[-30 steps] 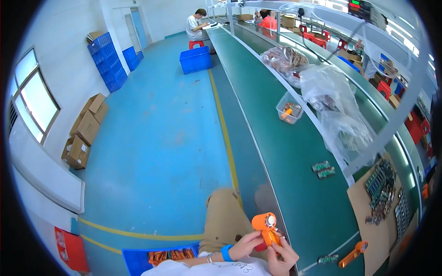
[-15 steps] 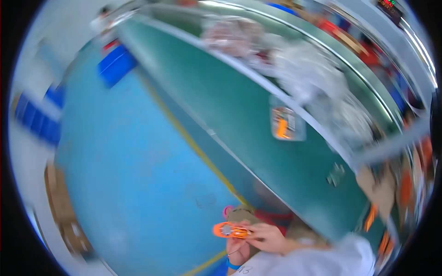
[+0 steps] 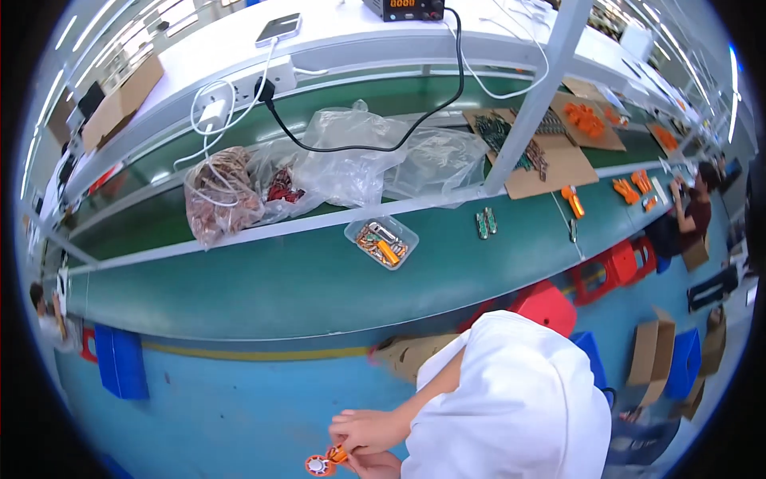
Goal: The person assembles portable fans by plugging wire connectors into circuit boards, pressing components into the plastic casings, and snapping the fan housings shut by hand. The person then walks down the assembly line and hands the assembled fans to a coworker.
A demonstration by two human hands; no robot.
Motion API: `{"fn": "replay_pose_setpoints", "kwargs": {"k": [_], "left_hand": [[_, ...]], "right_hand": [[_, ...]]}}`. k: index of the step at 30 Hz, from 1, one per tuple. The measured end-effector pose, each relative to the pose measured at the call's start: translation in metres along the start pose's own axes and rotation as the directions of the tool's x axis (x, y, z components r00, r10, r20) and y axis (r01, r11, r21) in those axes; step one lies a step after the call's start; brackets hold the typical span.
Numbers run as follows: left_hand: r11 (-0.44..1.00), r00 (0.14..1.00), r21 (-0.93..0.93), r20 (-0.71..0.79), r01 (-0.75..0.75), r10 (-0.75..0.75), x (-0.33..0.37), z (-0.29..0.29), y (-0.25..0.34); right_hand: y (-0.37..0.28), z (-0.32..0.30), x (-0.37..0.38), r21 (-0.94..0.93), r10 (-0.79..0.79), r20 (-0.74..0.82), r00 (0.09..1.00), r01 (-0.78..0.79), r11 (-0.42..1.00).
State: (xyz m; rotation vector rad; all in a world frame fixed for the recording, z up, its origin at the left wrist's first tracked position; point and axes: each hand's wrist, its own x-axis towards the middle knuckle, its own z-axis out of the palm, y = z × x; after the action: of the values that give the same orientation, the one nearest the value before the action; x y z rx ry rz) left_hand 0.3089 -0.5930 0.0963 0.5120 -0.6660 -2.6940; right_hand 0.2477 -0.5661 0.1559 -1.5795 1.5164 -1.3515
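Observation:
Low in the view, both my hands are on a small orange device (image 3: 317,464) with a round pale disc at one end. My left hand (image 3: 377,465) lies beneath and grips its narrow end; the white sleeve cuts off part of this hand. From above, my right hand (image 3: 367,429) has its fingers bent and pressed onto the same narrow part. What exactly the fingertips pinch is too small to tell. The device is held over the blue floor, apart from the green workbench (image 3: 279,295).
On the bench stand a clear plastic tub (image 3: 391,263) of small parts, green circuit boards (image 3: 486,223) and an orange casing (image 3: 573,202). Plastic bags (image 3: 343,156) fill the shelf behind. Red stools (image 3: 546,307) and a blue crate (image 3: 121,363) flank the bench. A co-worker (image 3: 694,207) sits far right.
My view has swung round, so the bench now runs across it with the shelf above. Both hands keep hold of the orange device, which now appears lower and further left.

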Motion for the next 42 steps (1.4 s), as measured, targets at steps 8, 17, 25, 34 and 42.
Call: {"fn": "replay_pose_setpoints", "kwargs": {"k": [8, 17, 25, 34, 42], "left_hand": [[0.998, 0.986, 0.055, -0.157, -0.039, 0.048, 0.049, -0.064, 0.153], [0.826, 0.699, 0.058, -0.503, -0.560, 0.509, 0.010, -0.167, 0.324], [0.660, 0.512, 0.117, -0.535, -0.742, 0.672, 0.024, -0.299, 0.526], [0.698, 0.580, 0.065, -0.503, -0.713, 0.640, 0.109, -0.372, 0.738], [0.612, 0.621, -0.135, -0.290, -0.779, 0.728, 0.274, -0.483, 0.998]], "right_hand": [[0.045, 0.065, 0.181, 0.183, -0.043, -0.093, 0.995, 0.059, 0.981], [0.043, 0.158, 0.361, 0.191, -0.198, 0.259, 0.945, 0.150, 0.970], [0.073, 0.293, 0.565, 0.097, -0.121, 0.429, 0.895, 0.088, 0.991], [0.105, 0.339, 0.797, 0.064, -0.099, 0.391, 0.915, 0.080, 0.995], [0.189, 0.369, 1.101, 0.012, -0.346, 0.263, 0.901, 0.356, 0.935]]}}
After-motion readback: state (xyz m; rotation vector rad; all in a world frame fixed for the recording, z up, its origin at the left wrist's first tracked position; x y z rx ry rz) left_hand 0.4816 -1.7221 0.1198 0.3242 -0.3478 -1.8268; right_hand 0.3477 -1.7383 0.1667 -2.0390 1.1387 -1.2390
